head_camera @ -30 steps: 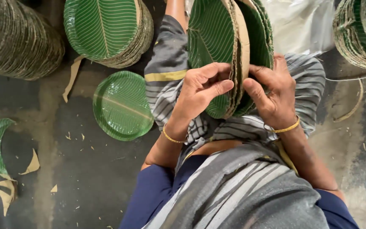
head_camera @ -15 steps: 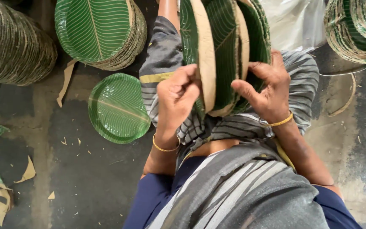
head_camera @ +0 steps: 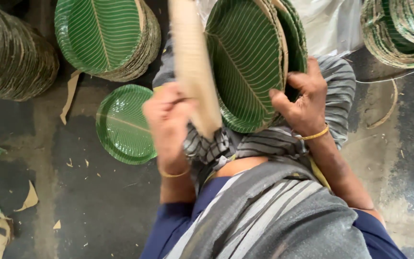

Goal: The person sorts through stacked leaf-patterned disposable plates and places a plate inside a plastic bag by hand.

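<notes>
Plates (head_camera: pixel 252 72) stay pinched upright in the right hand (head_camera: pixel 303 98); the left hand (head_camera: pixel 168 120) has peeled one plate (head_camera: pixel 192 67) away, gripping its edge.

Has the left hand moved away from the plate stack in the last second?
Yes. The left hand has pulled one plate leftward off the stack held by the right hand, toward the floor plate.
</notes>
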